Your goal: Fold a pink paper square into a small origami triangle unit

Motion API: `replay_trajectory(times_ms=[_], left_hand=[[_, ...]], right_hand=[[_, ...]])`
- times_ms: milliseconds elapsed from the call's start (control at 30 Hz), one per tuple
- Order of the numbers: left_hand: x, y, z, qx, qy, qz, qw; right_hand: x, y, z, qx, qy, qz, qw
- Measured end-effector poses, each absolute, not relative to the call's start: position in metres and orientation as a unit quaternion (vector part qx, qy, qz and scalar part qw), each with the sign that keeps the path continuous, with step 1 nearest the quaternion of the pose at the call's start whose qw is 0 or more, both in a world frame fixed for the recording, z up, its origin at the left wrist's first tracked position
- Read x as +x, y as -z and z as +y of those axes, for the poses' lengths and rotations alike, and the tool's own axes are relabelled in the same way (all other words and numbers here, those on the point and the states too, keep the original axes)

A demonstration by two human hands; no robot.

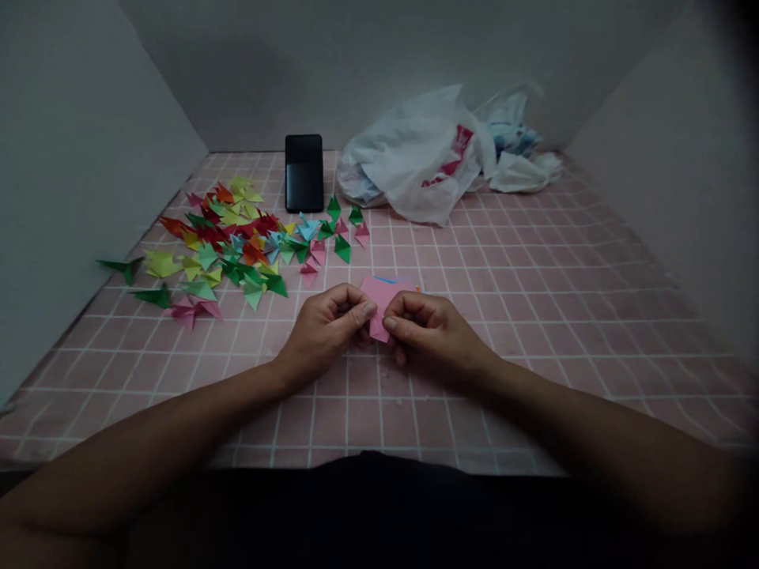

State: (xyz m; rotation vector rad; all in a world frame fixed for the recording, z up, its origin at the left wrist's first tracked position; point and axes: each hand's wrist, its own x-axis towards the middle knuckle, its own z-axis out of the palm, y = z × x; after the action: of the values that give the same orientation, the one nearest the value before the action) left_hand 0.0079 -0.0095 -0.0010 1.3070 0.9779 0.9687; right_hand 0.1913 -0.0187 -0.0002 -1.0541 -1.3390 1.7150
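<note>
A pink paper piece (383, 303) is pinched between both hands near the middle of the pink gridded table (534, 316). My left hand (328, 325) grips its left edge with fingers curled. My right hand (431, 328) pinches its lower right edge with thumb and fingers. Behind the folded paper lies a small stack of sheets (396, 283) with blue and orange edges showing. How the pink piece is folded is partly hidden by my fingers.
A heap of several coloured folded paper triangles (231, 241) spreads over the left side. A black phone (304, 172) stands at the back. A white plastic bag (424, 154) lies back right. Grey walls (77, 158) enclose the table on three sides.
</note>
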Motion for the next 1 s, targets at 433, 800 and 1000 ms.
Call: replay_trajectory(times_ms=[433,800,1000], left_hand=[[0.0073,0.0078,-0.0079,0.527,-0.355,0.403,0.659],[0.0099,0.0076,-0.0085,0.519,-0.351,0.421,0.655],[0.0089,0.0057,-0.0106,0.522,-0.352,0.406,0.663]], right_hand=[[0.1914,0.0061,-0.0165,-0.422,-0.661,-0.446,0.431],[0.19,0.007,-0.0177,-0.428,-0.643,-0.464,0.434],[0.1901,0.0056,-0.0178,-0.433,-0.638,-0.463,0.437]])
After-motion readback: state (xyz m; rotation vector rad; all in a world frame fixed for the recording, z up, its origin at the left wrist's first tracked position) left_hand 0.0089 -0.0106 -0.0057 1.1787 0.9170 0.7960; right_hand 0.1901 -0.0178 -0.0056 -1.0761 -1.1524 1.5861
